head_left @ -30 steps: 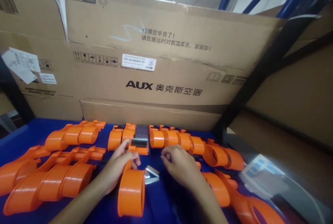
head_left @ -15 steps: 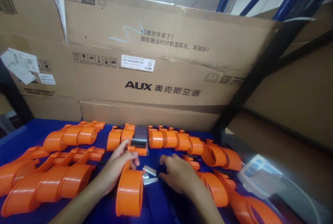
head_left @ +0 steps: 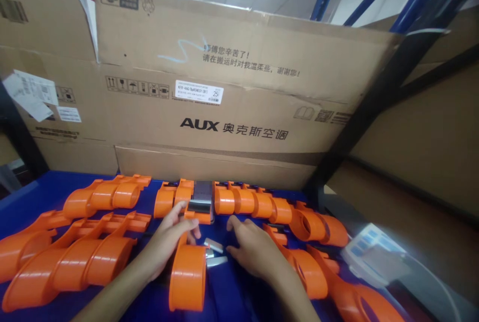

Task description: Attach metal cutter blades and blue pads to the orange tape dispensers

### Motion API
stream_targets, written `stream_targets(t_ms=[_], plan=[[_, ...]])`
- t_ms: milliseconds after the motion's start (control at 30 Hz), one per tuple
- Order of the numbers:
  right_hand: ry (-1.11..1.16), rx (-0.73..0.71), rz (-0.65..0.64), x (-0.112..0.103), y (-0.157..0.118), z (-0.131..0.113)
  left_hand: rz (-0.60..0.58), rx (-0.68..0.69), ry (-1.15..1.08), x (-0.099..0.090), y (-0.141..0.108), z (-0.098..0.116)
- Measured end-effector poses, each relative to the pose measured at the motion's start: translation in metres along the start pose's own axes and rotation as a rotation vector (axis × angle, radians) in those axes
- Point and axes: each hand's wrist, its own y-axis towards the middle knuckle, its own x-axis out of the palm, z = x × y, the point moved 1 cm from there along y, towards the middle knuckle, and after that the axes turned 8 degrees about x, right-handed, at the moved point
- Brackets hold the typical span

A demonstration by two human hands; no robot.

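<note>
My left hand (head_left: 172, 242) is closed on the upper end of an orange plastic tape dispenser (head_left: 187, 277), whose round hub points toward me. Its thumb and fingers pinch the head, close under a dark grey block with a shiny plate (head_left: 200, 206). Just right of the hub lie several small silver metal pieces (head_left: 215, 252) on the blue surface. To the right of these pieces, my right hand (head_left: 250, 247) hovers or rests with fingers bent and the thumb apart from the index finger. Nothing shows between them.
Rows of orange dispensers stand at the left (head_left: 75, 262), along the back (head_left: 243, 200) and at the right (head_left: 310, 272). A cardboard wall (head_left: 149, 127) closes off the back. A clear-lidded white box (head_left: 370, 252) and a black rack post (head_left: 359, 107) are at the right.
My right hand has shifted very slightly left and up, its fingers a bit nearer the metal pieces. My left hand keeps its grip on the dispenser.
</note>
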Motion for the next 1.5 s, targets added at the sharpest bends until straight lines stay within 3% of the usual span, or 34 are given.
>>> stream_targets(t_ms=[333,567,700,867,1033,1267,1500], plan=[[0.336,-0.240,0.157,-0.002,0.005,-0.008,-0.027,0.052,0.035,0.002,0.001,0.000],[0.946,-0.244,0.235,0.004,0.007,-0.021,-0.024,0.073,0.085,0.008,0.000,0.006],[1.089,-0.211,0.263,0.009,0.006,-0.028,-0.025,0.092,0.108,0.009,-0.001,0.005],[1.244,-0.280,0.269,0.010,0.005,-0.036,-0.037,0.153,0.162,0.005,0.001,0.001],[1.182,-0.288,0.326,0.011,0.001,-0.041,-0.056,0.195,0.151,0.001,0.003,-0.003],[0.790,-0.352,0.482,0.003,-0.006,-0.043,-0.057,0.192,0.145,0.003,0.002,-0.004],[0.677,-0.369,0.473,0.000,-0.005,-0.042,-0.052,0.171,0.147,0.003,0.002,0.001]])
